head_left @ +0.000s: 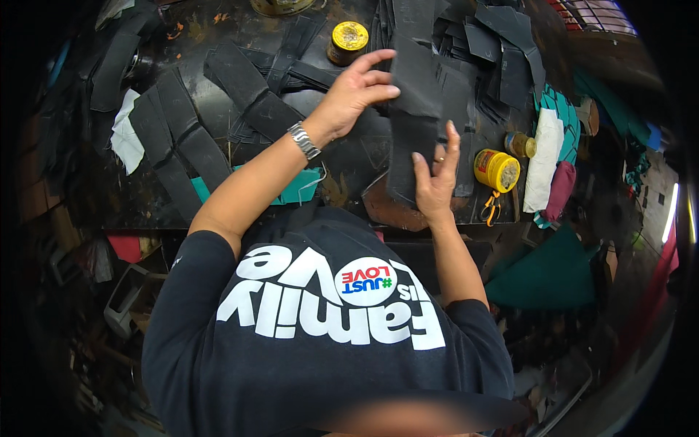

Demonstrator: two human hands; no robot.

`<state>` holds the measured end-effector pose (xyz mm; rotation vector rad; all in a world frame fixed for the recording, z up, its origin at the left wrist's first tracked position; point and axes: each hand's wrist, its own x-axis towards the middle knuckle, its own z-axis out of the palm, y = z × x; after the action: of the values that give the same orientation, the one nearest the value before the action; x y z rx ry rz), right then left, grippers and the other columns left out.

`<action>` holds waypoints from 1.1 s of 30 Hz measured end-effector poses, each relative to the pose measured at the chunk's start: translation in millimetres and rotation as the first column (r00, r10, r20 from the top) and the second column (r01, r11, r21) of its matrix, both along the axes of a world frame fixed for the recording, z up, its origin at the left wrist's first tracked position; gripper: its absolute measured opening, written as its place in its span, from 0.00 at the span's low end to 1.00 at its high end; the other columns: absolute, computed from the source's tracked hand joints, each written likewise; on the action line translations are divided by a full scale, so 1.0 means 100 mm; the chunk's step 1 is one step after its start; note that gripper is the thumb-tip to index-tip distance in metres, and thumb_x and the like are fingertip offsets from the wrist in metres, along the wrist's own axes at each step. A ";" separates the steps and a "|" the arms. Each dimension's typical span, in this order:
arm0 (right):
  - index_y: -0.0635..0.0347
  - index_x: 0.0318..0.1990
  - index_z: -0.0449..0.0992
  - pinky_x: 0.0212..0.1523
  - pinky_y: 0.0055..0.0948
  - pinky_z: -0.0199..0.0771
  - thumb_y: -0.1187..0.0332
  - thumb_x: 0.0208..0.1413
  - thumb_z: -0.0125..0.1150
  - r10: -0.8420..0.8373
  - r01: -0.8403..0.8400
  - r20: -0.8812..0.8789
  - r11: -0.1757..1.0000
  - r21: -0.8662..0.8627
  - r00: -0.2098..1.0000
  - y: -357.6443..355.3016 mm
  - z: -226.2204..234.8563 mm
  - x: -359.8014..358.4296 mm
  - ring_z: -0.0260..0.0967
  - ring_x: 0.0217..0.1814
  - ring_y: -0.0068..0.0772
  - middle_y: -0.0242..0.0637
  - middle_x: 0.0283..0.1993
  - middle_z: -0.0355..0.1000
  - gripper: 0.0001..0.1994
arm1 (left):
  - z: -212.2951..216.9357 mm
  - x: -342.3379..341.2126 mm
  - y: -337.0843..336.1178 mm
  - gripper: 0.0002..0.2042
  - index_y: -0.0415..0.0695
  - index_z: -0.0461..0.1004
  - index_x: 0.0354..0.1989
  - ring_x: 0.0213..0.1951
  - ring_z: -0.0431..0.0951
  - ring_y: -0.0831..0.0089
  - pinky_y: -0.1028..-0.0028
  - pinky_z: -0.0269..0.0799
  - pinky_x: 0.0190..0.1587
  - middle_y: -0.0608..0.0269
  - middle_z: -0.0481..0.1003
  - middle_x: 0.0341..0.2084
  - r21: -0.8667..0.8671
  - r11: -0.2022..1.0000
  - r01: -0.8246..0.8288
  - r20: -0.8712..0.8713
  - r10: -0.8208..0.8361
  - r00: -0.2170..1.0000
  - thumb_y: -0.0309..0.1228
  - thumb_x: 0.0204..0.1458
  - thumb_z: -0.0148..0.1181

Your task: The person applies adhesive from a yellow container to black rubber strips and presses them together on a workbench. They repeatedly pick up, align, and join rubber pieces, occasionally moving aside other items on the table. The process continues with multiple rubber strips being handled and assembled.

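My left hand (354, 95), with a metal watch on its wrist, grips the left edge of a black flat sheet (416, 81). Its thumb lies on top, and the fingertips seem to pass behind the edge. This sheet overlaps a longer black piece (403, 156) that reaches toward the table's near edge. Close to that piece's right side is my right hand (437, 178), fingers apart and pointing away from me, a ring on one of them. Whether it touches the black piece I cannot tell.
A yellow-lidded jar (349, 38) stands beyond my left hand. Right of my right hand are an open yellow tub (497, 170), a small jar (520, 145) and orange-handled scissors (491, 209). Black strips (244, 84) and stacked black pieces (510, 54) cover much of the dark table (87, 197).
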<state>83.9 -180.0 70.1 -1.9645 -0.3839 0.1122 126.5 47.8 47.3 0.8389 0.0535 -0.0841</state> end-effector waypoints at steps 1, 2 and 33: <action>0.61 0.74 0.45 0.75 0.47 0.45 0.83 0.58 0.56 -0.074 0.076 -0.036 0.997 0.034 0.997 -0.11 -0.04 -0.01 0.43 0.79 0.43 0.47 0.78 0.45 0.39 | -0.01 0.07 -0.09 0.31 0.47 0.63 0.67 0.46 0.76 0.80 0.78 0.73 0.51 0.63 0.77 0.42 0.100 0.994 0.043 0.013 -0.045 0.999 0.19 0.53 0.64; 0.61 0.75 0.44 0.75 0.48 0.44 0.83 0.57 0.56 -0.116 0.119 -0.060 0.991 0.056 0.991 -0.23 -0.08 0.00 0.41 0.80 0.43 0.47 0.78 0.44 0.39 | -0.03 0.10 -0.20 0.31 0.48 0.63 0.68 0.46 0.76 0.81 0.78 0.73 0.51 0.65 0.76 0.42 0.159 0.984 0.087 0.041 -0.095 0.995 0.20 0.55 0.64; 0.58 0.74 0.52 0.41 0.26 0.72 0.72 0.63 0.58 -0.295 0.275 -0.045 0.929 -0.249 0.955 -0.29 -0.24 0.29 0.68 0.35 0.25 0.36 0.38 0.71 0.34 | -0.58 0.30 -0.32 0.20 0.45 0.69 0.57 0.43 0.77 0.81 0.78 0.74 0.46 0.70 0.77 0.41 0.067 0.992 0.103 -0.185 -0.089 0.979 0.24 0.56 0.65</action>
<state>113.4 -209.1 46.0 -2.2259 -0.0271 0.0527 156.8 15.5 -10.4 0.9089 0.1896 -0.2511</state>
